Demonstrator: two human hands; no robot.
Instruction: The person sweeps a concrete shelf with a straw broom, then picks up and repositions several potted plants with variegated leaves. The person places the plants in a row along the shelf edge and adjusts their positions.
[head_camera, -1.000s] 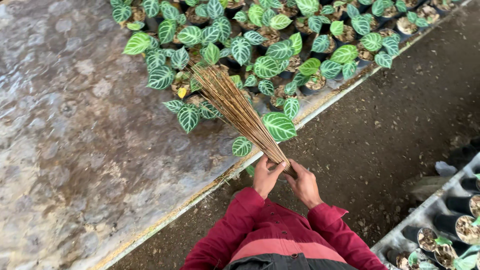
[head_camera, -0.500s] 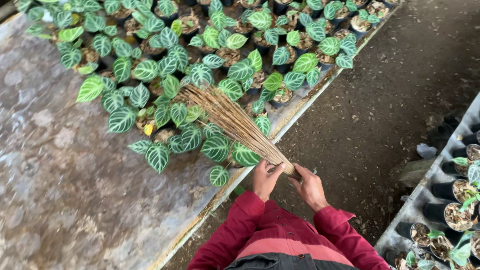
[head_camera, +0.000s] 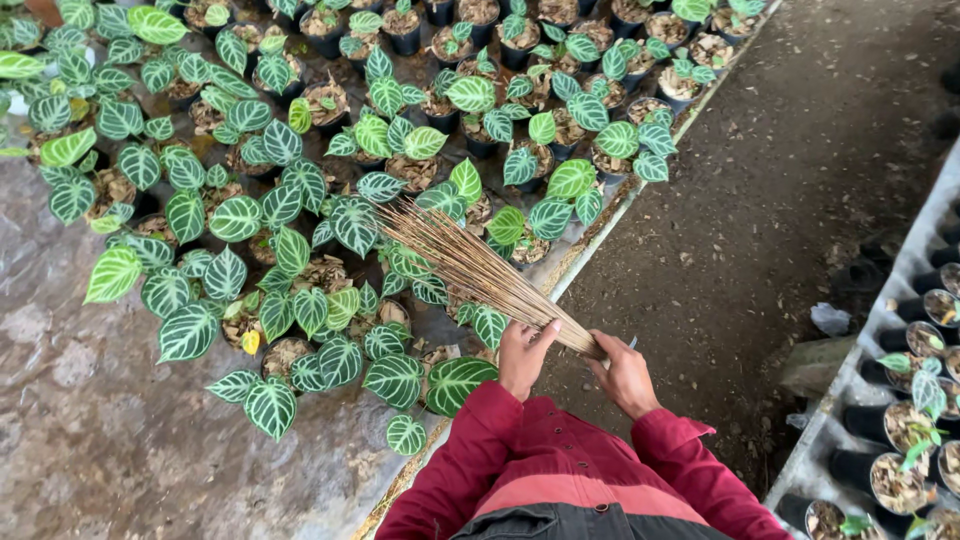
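Note:
A bundle of thin brown sticks, a stick broom (head_camera: 478, 270), slants from lower right up to the left, its loose tips fanned out over the potted plants (head_camera: 300, 240) with dark green, white-veined leaves. My right hand (head_camera: 622, 372) grips the bound end of the broom. My left hand (head_camera: 524, 356) rests against the sticks just to the left, fingers curled round their underside. Both arms wear dark red sleeves.
The pots stand on a grey, stained plastic sheet (head_camera: 90, 440) on a bench with a pale edge (head_camera: 590, 255). A dirt path (head_camera: 790, 200) runs to the right. Black pots in a tray (head_camera: 900, 420) line the far right.
The view has shifted along the bench, so more plants and less bare sheet show. The broom has moved with my hands and now lies lower over the leaves.

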